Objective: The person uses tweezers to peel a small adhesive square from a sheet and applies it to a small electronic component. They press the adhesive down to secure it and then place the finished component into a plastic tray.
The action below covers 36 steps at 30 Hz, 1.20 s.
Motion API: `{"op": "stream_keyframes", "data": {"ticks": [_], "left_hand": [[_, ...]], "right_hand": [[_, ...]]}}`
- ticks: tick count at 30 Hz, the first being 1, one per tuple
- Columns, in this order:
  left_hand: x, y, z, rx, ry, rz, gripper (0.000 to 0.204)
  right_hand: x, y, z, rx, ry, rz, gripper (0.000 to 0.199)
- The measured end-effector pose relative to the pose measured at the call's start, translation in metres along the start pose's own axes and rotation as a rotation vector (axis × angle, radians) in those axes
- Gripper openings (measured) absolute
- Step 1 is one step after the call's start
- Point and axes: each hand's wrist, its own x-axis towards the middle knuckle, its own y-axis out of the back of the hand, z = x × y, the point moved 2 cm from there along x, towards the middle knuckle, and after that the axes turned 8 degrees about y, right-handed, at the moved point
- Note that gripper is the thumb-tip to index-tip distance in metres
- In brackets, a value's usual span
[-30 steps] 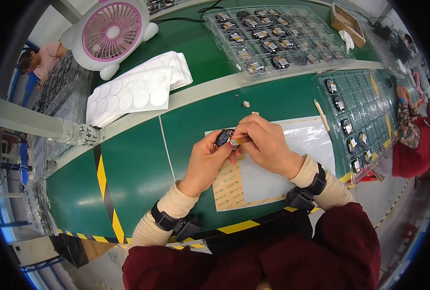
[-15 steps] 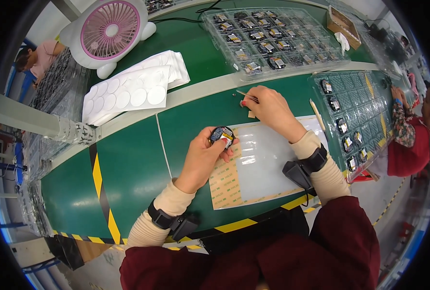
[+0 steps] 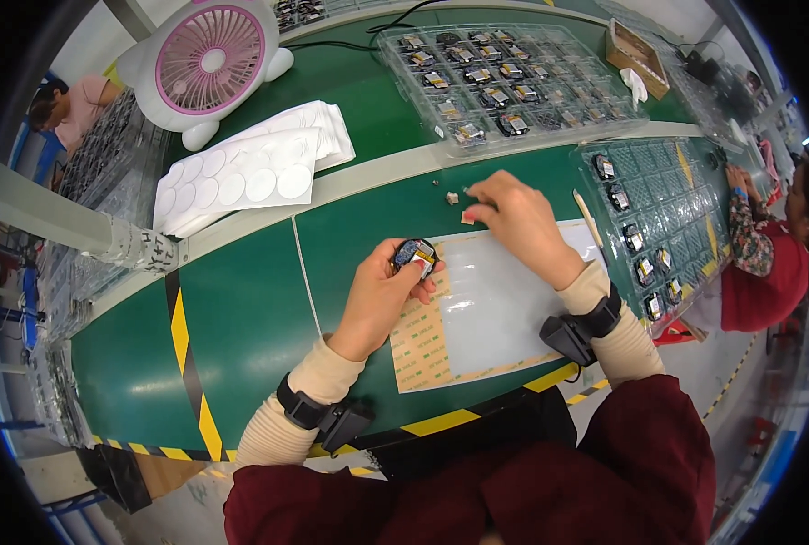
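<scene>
The left hand (image 3: 382, 295) is closed around a small dark module (image 3: 415, 255), gripped between thumb and fingertips and held just above the near-left corner of a clear backing sheet (image 3: 495, 300) on the green bench (image 3: 241, 318). The right hand (image 3: 518, 222) rests farther up the bench with fingers curled; its fingertips pinch a small tan piece (image 3: 468, 217) at the sheet's far edge (two similar scraps (image 3: 450, 194) lie just beyond). A thin stick (image 3: 589, 218) lies beside the right wrist. To the right sits a clear compartment tray (image 3: 668, 218) holding several modules; a second tray (image 3: 504, 73) stands across the bench. White disc sheets (image 3: 241, 177) and a pink fan (image 3: 209, 64) occupy the far left.
</scene>
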Motion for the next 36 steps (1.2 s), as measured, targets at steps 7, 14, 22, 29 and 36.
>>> {"op": "stream_keyframes", "data": {"ticks": [7, 14, 22, 29, 36], "left_hand": [[0.001, 0.002, -0.002, 0.012, -0.007, 0.001, 0.019], [0.001, 0.001, -0.002, 0.019, -0.018, -0.009, 0.019], [0.001, 0.004, -0.004, 0.010, -0.026, -0.019, 0.020], [0.002, 0.003, -0.004, 0.008, -0.029, -0.027, 0.020], [-0.001, 0.001, -0.001, 0.005, -0.054, -0.015, 0.021]], "right_hand": [[-0.007, -0.007, 0.004, -0.067, 0.052, -0.083, 0.009], [0.019, -0.013, 0.007, 0.032, 0.255, 0.134, 0.007], [0.028, -0.019, 0.000, -0.127, 0.429, 0.002, 0.011], [0.038, -0.030, 0.006, -0.186, 0.282, -0.012, 0.006], [0.029, -0.018, 0.012, 0.088, 0.068, -0.104, 0.008]]}}
